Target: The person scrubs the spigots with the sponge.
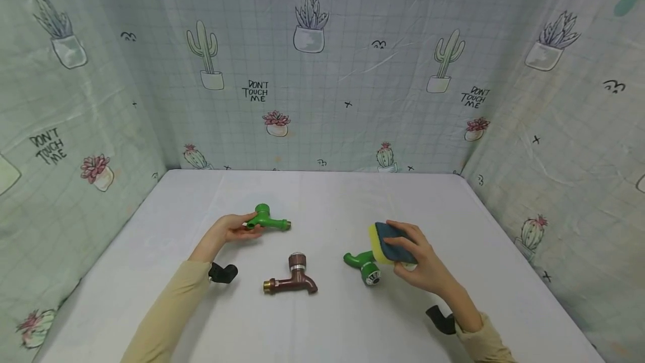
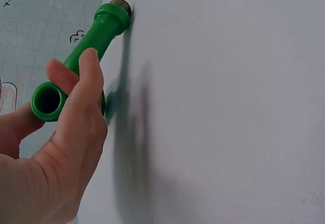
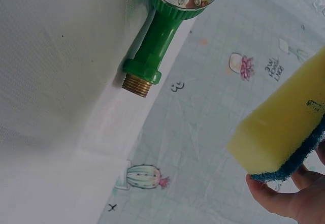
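At the left of the table my left hand point(image 1: 228, 231) holds a green faucet point(image 1: 269, 222) by its spout end. In the left wrist view, thumb and fingers lie about this faucet point(image 2: 99, 38), whose brass threaded end points away. My right hand point(image 1: 424, 265) grips a yellow sponge point(image 1: 374, 242) with a dark blue scouring side. The sponge is held beside and partly in front of a second green faucet point(image 1: 360, 261) lying on the table. In the right wrist view a gap shows between the sponge point(image 3: 274, 122) and that faucet point(image 3: 155, 46).
A brown faucet point(image 1: 294, 283) with a brass threaded end lies on the white table point(image 1: 322, 335) between the two hands. Cactus-printed cloth point(image 1: 342, 83) hangs behind the table and along both sides. Black wrist mounts point(image 1: 223, 273) show near both cuffs.
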`<state>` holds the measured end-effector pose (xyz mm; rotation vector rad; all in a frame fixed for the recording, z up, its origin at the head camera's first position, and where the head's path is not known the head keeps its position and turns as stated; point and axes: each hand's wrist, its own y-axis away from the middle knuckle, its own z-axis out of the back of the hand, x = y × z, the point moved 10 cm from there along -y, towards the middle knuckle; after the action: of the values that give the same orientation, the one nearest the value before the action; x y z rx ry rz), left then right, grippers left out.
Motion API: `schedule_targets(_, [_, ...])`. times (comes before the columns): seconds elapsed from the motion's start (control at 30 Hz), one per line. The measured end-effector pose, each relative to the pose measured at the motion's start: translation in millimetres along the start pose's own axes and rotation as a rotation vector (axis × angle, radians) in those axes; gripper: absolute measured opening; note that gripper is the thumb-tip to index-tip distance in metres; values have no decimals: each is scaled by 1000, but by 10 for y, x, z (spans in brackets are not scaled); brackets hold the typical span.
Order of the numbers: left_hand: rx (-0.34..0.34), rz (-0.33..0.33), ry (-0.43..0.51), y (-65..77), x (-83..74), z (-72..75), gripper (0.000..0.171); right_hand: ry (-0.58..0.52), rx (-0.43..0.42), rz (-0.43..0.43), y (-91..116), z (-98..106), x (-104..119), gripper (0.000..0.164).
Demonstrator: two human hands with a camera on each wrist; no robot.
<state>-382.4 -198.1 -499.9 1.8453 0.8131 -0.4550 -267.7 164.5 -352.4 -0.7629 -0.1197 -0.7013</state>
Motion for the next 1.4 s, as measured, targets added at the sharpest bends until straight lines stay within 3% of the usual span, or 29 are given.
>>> schedule_targets(0.07, [-1, -4, -12, -23, 1, 44, 18, -4, -2, 2, 0, -6, 2, 58])
schedule_targets(0.23, [-16, -34, -74, -28, 6, 148, 44, -9, -2, -4, -1, -13, -5, 58])
schedule_targets(0.43, [72, -53, -64, 84, 16, 124, 61, -16, -13, 13, -5, -11, 24, 57])
schedule_targets(0.83, [135, -84, 54, 239, -55, 97, 59, -31, -7, 22, -6, -69, -4, 56])
schedule_targets(1.0, [149, -88, 30, 303, -42, 87, 58, -35, 3, 1, -2, -87, -29, 57])
schedule_targets(1.13, [105, -146, -104, 382, -85, 89, 55, -26, 3, 4, 12, -84, -26, 57])
schedule_targets(1.2, [43, -192, -199, 434, -124, 102, 54, -29, 0, 8, 22, -79, -25, 57])
schedule_targets(1.3, [-42, -303, -441, 548, -186, 51, 52, -42, -5, 14, 44, -73, -32, 56])
schedule_targets(1.4, [-83, -436, -717, 659, -207, -131, 49, -43, -10, 23, 64, -69, -37, 56])
